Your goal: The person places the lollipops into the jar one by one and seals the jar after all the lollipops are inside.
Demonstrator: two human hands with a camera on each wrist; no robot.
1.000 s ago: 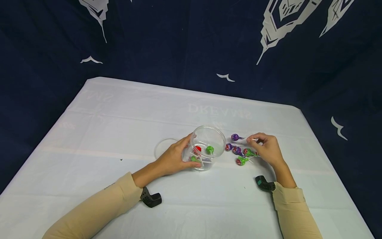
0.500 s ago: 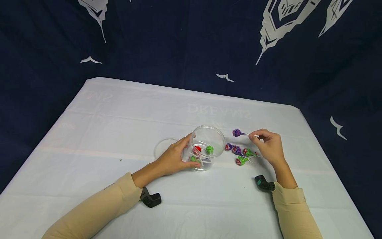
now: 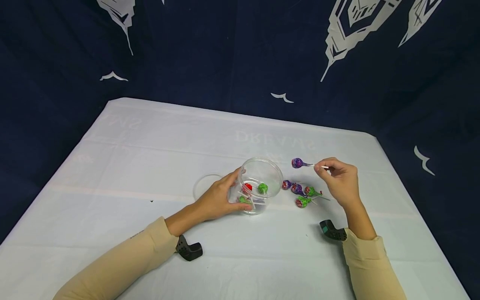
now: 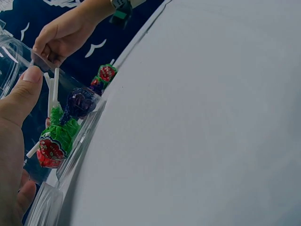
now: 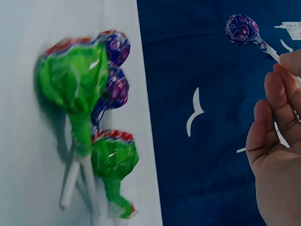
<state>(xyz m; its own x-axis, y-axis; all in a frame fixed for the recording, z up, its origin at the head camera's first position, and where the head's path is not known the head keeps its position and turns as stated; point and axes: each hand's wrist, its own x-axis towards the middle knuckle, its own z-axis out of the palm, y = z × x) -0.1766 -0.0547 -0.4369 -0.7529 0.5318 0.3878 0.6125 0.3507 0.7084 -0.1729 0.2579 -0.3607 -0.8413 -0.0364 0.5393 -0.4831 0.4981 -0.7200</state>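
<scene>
My left hand (image 3: 215, 201) holds a clear plastic jar (image 3: 262, 168), thumb on the near side. The jar tilts, its open mouth toward the top. Green lollipops (image 3: 263, 188) and a red lollipop (image 3: 247, 187) lie inside; in the left wrist view a purple wrapper (image 4: 80, 102) shows through the wall. My right hand (image 3: 341, 179) pinches the white stick of a purple lollipop (image 3: 297, 163), raised above the tabletop with its head pointing left. Below it lie two purple lollipops (image 3: 297, 189) and two green lollipops (image 3: 301, 202), right of the jar.
A clear round lid (image 3: 194, 186) lies behind the left hand, partly covered by it. White cloth covers the table (image 3: 168, 162). A dark blue curtain (image 3: 225, 54) with white prints hangs behind it. Black wrist cameras (image 3: 189, 248) sit on both wrists.
My right hand has lifted the purple lollipop away from the pile, up and slightly to the right. The left hand and the jar stay in place.
</scene>
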